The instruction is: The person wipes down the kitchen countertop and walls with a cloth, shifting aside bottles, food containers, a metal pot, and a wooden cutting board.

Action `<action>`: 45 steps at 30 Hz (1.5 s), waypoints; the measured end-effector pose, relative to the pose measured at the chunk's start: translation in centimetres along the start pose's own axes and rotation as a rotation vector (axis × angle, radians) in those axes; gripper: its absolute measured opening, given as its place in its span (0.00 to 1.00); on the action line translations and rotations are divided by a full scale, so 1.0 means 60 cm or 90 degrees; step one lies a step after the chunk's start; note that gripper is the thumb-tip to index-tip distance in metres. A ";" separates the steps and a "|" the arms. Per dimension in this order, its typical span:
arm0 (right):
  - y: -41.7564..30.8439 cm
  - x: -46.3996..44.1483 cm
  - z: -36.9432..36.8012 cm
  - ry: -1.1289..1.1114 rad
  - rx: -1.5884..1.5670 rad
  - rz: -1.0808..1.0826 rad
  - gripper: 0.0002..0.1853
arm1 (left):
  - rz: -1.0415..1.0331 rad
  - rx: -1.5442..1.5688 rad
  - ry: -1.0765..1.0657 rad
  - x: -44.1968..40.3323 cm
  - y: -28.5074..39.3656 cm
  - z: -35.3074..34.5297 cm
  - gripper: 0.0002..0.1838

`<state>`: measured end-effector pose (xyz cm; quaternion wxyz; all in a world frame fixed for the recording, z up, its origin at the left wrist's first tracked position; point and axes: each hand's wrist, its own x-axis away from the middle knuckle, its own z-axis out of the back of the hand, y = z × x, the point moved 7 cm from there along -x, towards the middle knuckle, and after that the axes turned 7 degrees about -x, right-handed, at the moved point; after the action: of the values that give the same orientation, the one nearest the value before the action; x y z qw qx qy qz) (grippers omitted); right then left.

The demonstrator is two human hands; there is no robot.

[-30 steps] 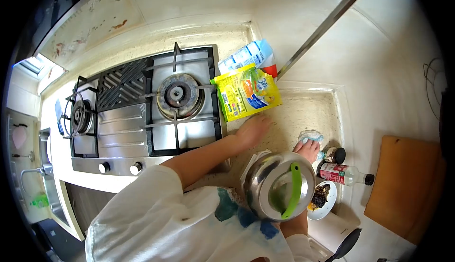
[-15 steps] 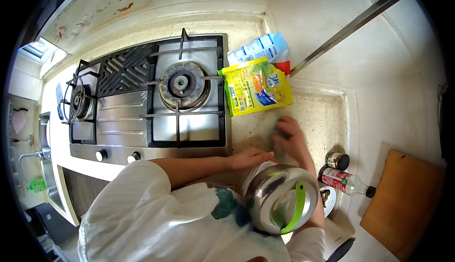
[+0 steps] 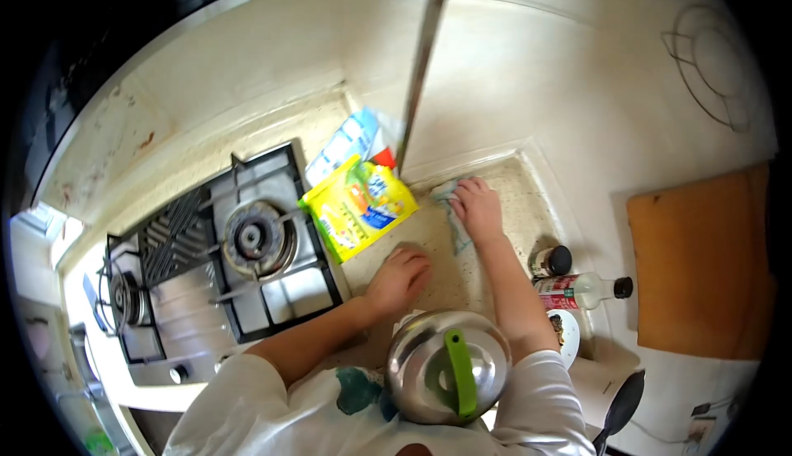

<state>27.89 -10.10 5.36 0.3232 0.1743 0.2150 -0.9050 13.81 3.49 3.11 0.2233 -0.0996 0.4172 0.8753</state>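
Note:
My right hand (image 3: 478, 209) presses a pale blue-grey cloth (image 3: 459, 229) onto the speckled countertop (image 3: 429, 287), near the back edge. Its fingers are bent over the cloth's upper end. My left hand (image 3: 400, 281) is low over the counter beside the hob, fingers curled together, with no object visible in it. A yellow-green pouch (image 3: 363, 209) lies just beyond my left hand, partly over a blue and white package (image 3: 346, 147). Between my forearms stands a steel kettle (image 3: 412, 365) with a green handle (image 3: 462, 373), close to my body.
The gas hob (image 3: 206, 266) fills the left side. To the right are a dark-lidded jar (image 3: 551, 261), a lying bottle with a red label (image 3: 577, 291), a white dish (image 3: 568, 339) and a wooden board (image 3: 701, 266). A narrow metal strip (image 3: 425, 60) runs down the wall.
My right hand has moved away from my body with the cloth, towards the counter's back edge. My left hand has moved off the kettle's side onto the counter. The view has tilted and shifted.

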 end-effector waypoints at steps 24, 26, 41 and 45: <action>-0.014 0.204 0.058 -0.079 0.300 -0.492 0.36 | -0.042 -0.115 -0.032 -0.003 -0.001 -0.021 0.19; -0.025 0.221 0.058 -0.065 0.198 -0.545 0.28 | -0.032 -0.114 -0.033 -0.002 -0.004 -0.025 0.19; 0.149 0.027 0.138 0.190 0.303 -0.381 0.15 | -0.058 -0.129 -0.005 -0.009 0.009 -0.017 0.20; 0.139 0.058 0.085 0.201 0.342 -0.360 0.16 | -0.070 -0.136 0.006 -0.013 0.011 -0.013 0.21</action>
<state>29.97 -20.26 5.80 -0.0317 0.3228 0.0576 -0.9442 14.16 2.29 3.34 0.2574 -0.1499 0.3165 0.9006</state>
